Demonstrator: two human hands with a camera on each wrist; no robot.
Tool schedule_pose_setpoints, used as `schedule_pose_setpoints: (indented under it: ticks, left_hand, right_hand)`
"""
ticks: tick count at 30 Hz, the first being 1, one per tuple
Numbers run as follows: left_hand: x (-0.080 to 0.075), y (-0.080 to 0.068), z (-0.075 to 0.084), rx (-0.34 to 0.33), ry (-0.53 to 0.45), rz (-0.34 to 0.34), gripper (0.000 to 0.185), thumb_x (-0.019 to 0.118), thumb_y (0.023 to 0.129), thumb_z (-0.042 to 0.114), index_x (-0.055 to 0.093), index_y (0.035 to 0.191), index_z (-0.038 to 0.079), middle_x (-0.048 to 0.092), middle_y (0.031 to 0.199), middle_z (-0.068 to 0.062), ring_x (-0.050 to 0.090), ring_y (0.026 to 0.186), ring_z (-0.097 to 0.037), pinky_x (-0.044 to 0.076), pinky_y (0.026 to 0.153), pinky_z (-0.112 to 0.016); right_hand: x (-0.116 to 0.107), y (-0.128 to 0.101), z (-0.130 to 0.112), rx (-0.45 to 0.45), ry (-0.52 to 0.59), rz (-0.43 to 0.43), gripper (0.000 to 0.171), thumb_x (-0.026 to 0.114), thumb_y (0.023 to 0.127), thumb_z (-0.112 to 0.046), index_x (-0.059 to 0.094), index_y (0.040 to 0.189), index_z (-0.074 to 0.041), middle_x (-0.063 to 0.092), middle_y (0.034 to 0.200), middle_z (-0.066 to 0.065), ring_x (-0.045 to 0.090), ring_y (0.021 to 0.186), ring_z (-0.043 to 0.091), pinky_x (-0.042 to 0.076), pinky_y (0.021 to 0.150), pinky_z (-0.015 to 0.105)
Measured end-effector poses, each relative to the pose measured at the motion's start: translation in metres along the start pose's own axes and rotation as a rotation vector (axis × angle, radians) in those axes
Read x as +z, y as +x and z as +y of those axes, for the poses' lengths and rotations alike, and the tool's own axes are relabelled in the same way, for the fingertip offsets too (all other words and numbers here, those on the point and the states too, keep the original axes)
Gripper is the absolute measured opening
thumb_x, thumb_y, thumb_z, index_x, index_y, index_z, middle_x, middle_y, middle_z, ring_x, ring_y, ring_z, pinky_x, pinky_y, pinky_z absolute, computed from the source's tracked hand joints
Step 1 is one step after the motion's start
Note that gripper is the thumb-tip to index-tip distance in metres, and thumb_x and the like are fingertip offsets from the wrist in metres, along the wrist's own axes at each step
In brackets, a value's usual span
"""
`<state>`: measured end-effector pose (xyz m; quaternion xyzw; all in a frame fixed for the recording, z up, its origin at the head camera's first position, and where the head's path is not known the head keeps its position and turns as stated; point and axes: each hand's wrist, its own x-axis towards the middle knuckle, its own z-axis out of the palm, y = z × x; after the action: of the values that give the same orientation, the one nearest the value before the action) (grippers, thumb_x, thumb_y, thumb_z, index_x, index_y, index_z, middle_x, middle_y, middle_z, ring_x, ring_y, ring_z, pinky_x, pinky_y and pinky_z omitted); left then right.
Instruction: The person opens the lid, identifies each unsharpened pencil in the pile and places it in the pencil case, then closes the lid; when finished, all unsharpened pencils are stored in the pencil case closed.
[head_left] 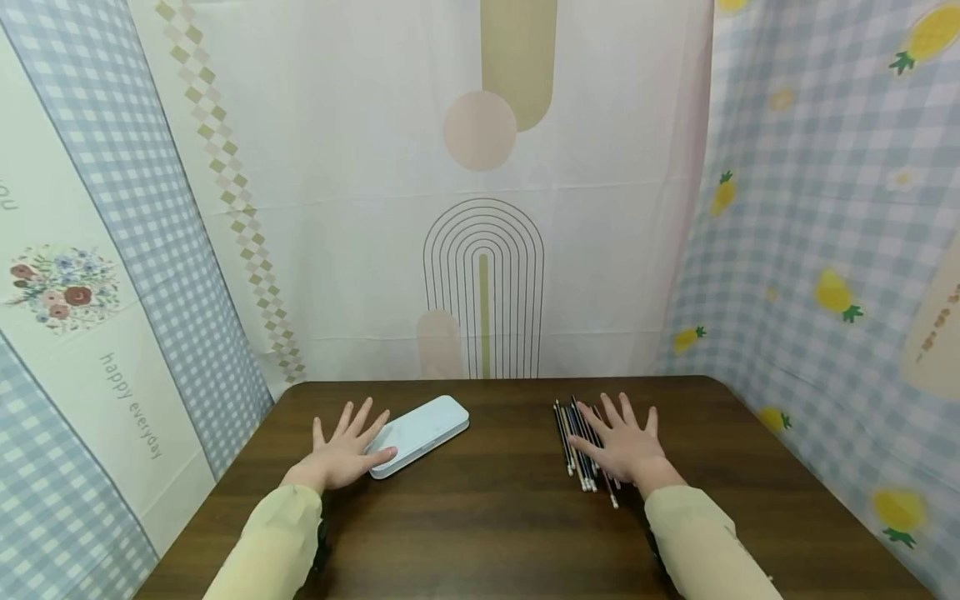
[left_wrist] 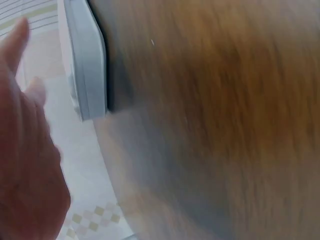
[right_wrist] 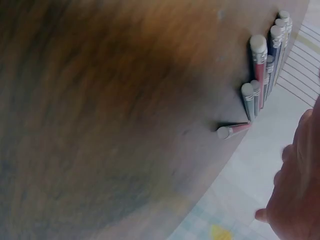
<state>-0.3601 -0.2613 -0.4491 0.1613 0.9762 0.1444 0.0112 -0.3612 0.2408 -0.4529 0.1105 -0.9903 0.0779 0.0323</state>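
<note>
A pale blue pencil case (head_left: 420, 433) lies closed on the dark wooden table (head_left: 487, 517), left of centre. My left hand (head_left: 347, 450) lies flat with fingers spread beside it, the thumb touching its near corner. The left wrist view shows the case's (left_wrist: 87, 60) edge close up. A bundle of several dark pencils (head_left: 576, 446) with white eraser ends lies right of centre. My right hand (head_left: 626, 443) rests flat and spread over the bundle's right side. In the right wrist view the pencils' (right_wrist: 262, 70) eraser ends point at the camera.
Patterned cloth walls close in the table on the left (head_left: 112, 292), back (head_left: 480, 208) and right (head_left: 825, 250). Bare tabletop lies between the case and the pencils and along the near edge.
</note>
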Motion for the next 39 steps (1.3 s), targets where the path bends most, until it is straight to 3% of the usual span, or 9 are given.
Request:
schedule_pose_setpoints:
  ticks: [5,10,13,17,22,29,39]
  left_hand:
    - [-0.005,-0.002,0.014,-0.002,-0.100,-0.046,0.084,0.063,0.102,0.060,0.044,0.163,0.006,0.020,0.174,-0.027,0.013,0.158,-0.055,0.001,0.114,-0.086]
    - [-0.001,0.004,0.019,0.022,-0.146,0.002,0.076,0.073,0.100,0.047,0.052,0.157,0.002,0.036,0.166,-0.031,0.028,0.155,-0.054,0.023,0.118,-0.077]
    - [0.004,0.007,0.023,0.029,-0.146,0.032,0.078,0.078,0.097,0.044,0.053,0.157,0.000,0.038,0.164,-0.032,0.032,0.153,-0.054,0.030,0.118,-0.072]
    - [0.008,0.009,0.027,0.012,-0.118,0.056,0.085,0.084,0.091,0.044,0.052,0.157,0.000,0.039,0.163,-0.033,0.037,0.150,-0.054,0.034,0.116,-0.071]
    - [0.013,0.012,0.029,-0.018,-0.082,0.065,0.083,0.086,0.090,0.039,0.053,0.156,0.001,0.043,0.161,-0.031,0.045,0.145,-0.052,0.041,0.113,-0.067]
    - [0.014,0.013,0.030,-0.049,-0.087,0.068,0.080,0.087,0.090,0.035,0.055,0.155,0.001,0.046,0.160,-0.029,0.047,0.145,-0.049,0.041,0.114,-0.064]
    - [0.017,0.012,0.030,-0.028,-0.113,0.069,0.077,0.086,0.090,0.030,0.056,0.154,0.002,0.046,0.162,-0.027,0.045,0.147,-0.048,0.040,0.116,-0.063]
  right_hand:
    - [0.001,0.003,-0.001,-0.003,0.027,-0.027,0.081,0.045,0.108,-0.066,0.024,0.173,-0.022,0.022,0.173,0.028,0.012,0.159,0.053,0.004,0.118,0.082]
    - [-0.001,0.009,-0.006,-0.056,0.008,-0.008,0.077,0.050,0.111,-0.056,0.022,0.173,-0.021,0.036,0.168,0.028,0.027,0.156,0.050,0.025,0.118,0.076]
    - [-0.001,0.013,-0.012,-0.093,-0.012,0.022,0.073,0.054,0.111,-0.050,0.028,0.172,-0.020,0.045,0.163,0.026,0.036,0.153,0.048,0.035,0.116,0.071]
    - [0.000,0.015,-0.020,-0.133,-0.050,0.068,0.063,0.059,0.110,-0.044,0.046,0.164,-0.015,0.055,0.156,0.023,0.048,0.146,0.044,0.046,0.110,0.064]
    - [0.000,0.015,-0.031,-0.161,-0.055,0.103,0.050,0.063,0.109,-0.039,0.063,0.151,-0.012,0.062,0.150,0.018,0.055,0.141,0.040,0.050,0.108,0.059]
    - [0.003,0.017,-0.042,-0.180,-0.007,0.124,0.041,0.064,0.109,-0.035,0.070,0.143,-0.012,0.068,0.142,0.012,0.060,0.136,0.038,0.048,0.111,0.058]
    - [0.010,0.025,-0.056,-0.185,0.036,0.102,0.034,0.067,0.107,-0.034,0.075,0.135,-0.017,0.075,0.130,0.003,0.070,0.119,0.028,0.058,0.097,0.052]
